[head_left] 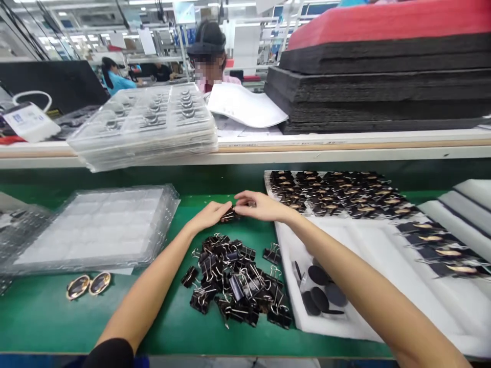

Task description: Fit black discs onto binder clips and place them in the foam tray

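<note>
Both of my hands meet above the green table, just beyond a loose pile of black binder clips (233,276). My left hand (209,215) is closed on a black binder clip (229,215), gripped from its left side. From the right, my right hand (263,206) has its fingers bent round the same clip, and a small shiny bit shows between them. Fingers cover much of the clip, so I cannot tell whether its jaws hold anything. Under my right forearm, several black oval discs (319,275) lie in the corner of a white foam tray (297,306).
Rows of clipped gold-edged pieces (341,194) fill the tray's far part. To the left are clear plastic trays (92,225) and two gold-rimmed oval pieces (89,285). A shelf (245,155) above carries stacked plastic trays (149,122) and black foam sheets (383,92). A person (209,51) sits opposite.
</note>
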`<action>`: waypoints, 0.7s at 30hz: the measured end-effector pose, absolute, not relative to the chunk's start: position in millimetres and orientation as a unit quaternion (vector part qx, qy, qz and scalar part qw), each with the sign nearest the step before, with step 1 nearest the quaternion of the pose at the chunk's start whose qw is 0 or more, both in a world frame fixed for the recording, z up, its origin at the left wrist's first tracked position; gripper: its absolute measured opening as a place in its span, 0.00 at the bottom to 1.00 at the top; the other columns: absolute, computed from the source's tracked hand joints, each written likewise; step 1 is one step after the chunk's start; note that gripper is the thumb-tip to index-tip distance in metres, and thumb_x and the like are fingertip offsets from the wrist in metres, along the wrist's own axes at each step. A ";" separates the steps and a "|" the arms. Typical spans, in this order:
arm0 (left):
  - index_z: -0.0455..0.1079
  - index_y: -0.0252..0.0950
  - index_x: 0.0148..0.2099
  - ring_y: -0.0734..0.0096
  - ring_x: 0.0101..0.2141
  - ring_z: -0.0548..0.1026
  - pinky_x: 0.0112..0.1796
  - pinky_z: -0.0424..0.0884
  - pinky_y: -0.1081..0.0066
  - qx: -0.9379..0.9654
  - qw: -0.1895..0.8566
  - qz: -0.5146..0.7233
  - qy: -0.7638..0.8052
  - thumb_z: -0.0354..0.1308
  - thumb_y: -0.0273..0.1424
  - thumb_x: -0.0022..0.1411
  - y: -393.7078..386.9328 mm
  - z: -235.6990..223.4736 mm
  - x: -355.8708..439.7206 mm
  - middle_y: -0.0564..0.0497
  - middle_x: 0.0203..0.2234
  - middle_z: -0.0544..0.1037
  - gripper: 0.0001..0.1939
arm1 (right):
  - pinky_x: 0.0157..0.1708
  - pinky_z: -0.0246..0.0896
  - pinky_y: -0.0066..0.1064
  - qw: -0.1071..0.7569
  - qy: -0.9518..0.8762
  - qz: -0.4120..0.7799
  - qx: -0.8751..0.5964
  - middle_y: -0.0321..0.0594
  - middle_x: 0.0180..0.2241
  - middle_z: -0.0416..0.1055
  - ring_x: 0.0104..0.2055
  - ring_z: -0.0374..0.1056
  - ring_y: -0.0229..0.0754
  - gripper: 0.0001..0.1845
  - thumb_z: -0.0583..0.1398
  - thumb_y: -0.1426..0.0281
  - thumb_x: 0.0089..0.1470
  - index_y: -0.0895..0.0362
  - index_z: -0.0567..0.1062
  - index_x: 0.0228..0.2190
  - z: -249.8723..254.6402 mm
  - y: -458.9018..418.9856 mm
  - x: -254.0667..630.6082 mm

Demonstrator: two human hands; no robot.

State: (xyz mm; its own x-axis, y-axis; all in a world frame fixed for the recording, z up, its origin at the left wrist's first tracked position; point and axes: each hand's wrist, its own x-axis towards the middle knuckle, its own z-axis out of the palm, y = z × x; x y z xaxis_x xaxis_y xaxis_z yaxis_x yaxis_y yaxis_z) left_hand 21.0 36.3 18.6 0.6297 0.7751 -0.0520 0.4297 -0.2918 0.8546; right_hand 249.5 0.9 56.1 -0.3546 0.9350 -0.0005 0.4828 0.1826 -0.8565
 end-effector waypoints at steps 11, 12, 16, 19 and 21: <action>0.75 0.34 0.36 0.66 0.30 0.76 0.33 0.70 0.70 0.813 0.452 0.165 0.329 0.60 0.58 0.61 31.5 28.6 20.7 0.49 0.27 0.80 0.29 | 0.33 0.61 0.29 0.296 -0.706 0.390 -0.511 0.36 0.29 0.77 0.31 0.69 0.38 0.12 0.68 0.67 0.55 0.61 0.82 0.40 38.7 -28.8 268.2; 0.75 0.34 0.35 0.66 0.30 0.76 0.33 0.69 0.70 0.820 0.444 0.154 0.326 0.59 0.56 0.62 31.0 29.7 21.4 0.49 0.28 0.80 0.27 | 0.33 0.60 0.28 0.295 -0.705 0.395 -0.509 0.36 0.29 0.76 0.31 0.68 0.38 0.12 0.68 0.67 0.55 0.61 0.82 0.40 39.9 -31.8 269.7; 0.78 0.34 0.36 0.65 0.30 0.76 0.33 0.69 0.70 0.837 0.429 0.126 0.317 0.61 0.53 0.63 27.5 36.4 24.1 0.49 0.27 0.81 0.25 | 0.34 0.59 0.28 0.271 -0.731 0.335 -0.529 0.38 0.32 0.78 0.33 0.70 0.39 0.12 0.69 0.70 0.54 0.61 0.82 0.41 45.7 -43.7 267.7; 0.80 0.35 0.39 0.63 0.31 0.77 0.34 0.71 0.69 0.823 0.449 0.135 0.321 0.65 0.55 0.58 26.6 40.1 25.3 0.48 0.29 0.82 0.26 | 0.37 0.60 0.28 0.246 -0.767 0.291 -0.517 0.40 0.40 0.80 0.39 0.73 0.42 0.13 0.68 0.72 0.54 0.58 0.81 0.43 52.9 -49.6 262.5; 0.80 0.36 0.47 0.61 0.32 0.77 0.34 0.71 0.68 0.786 0.500 0.171 0.321 0.68 0.59 0.52 28.1 39.3 25.7 0.46 0.32 0.83 0.33 | 0.38 0.60 0.28 0.234 -0.775 0.268 -0.522 0.39 0.41 0.81 0.41 0.73 0.43 0.13 0.67 0.72 0.56 0.56 0.81 0.44 62.7 -56.9 266.4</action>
State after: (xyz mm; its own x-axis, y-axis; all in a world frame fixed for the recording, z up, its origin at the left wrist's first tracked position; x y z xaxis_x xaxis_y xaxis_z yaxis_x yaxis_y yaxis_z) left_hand 25.7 28.1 39.3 0.7357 0.6753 -0.0522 0.3335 -0.2941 0.8957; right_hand 266.4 -56.9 62.7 -0.3452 0.9350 0.0814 0.6842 0.3101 -0.6601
